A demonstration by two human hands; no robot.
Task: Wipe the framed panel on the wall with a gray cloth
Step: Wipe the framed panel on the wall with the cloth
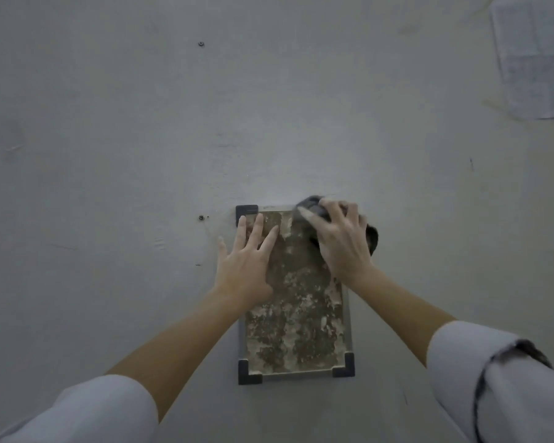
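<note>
A framed panel (296, 318) hangs on the pale wall, with a thin grey frame, dark corner caps and a mottled brown and cream surface. My left hand (245, 262) lies flat with fingers spread on the panel's upper left part. My right hand (341, 239) presses a dark gray cloth (312, 206) against the panel's upper right corner. The cloth bulges out above my fingers and again to the right of my hand. That corner of the frame is hidden under the cloth and hand.
A sheet of printed paper (536, 55) is stuck to the wall at the upper right. Two small screws sit in the wall, one (201, 44) high up and one (201, 217) just left of the panel.
</note>
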